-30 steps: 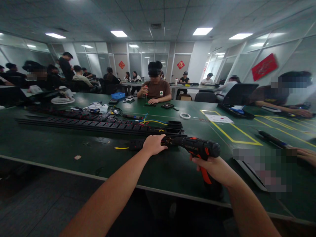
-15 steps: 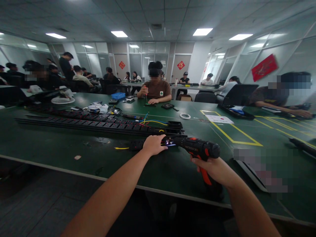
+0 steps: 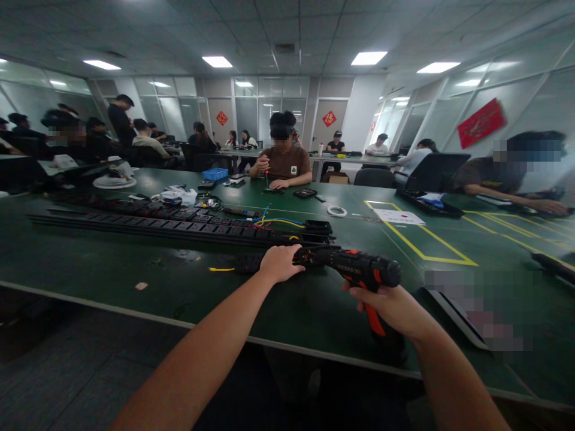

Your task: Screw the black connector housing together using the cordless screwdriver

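My right hand (image 3: 389, 305) is wrapped round the grip of a black and orange power drill (image 3: 359, 266), which points left. The drill's front end is at the right end of a black socket strip piece (image 3: 249, 263); whether the bit touches it I cannot tell. My left hand (image 3: 282, 263) is closed over that same piece, thumb toward the drill. A short yellow wire (image 3: 221, 269) sticks out of the piece's left end. Just behind lie long black power strips (image 3: 188, 227) with rows of sockets, and blue and yellow wires (image 3: 281, 222) at their right end.
Across the green table (image 3: 202, 299) a person (image 3: 285, 164) holds a screwdriver over a small board. A white tape roll (image 3: 336, 211), a blue bin (image 3: 215, 173) and a black tray (image 3: 429, 203) stand farther back. A flat device (image 3: 456, 317), partly blurred, lies at right.
The light shining at the drill's front end has gone out. Both my hands and the drill stay in nearly the same place.
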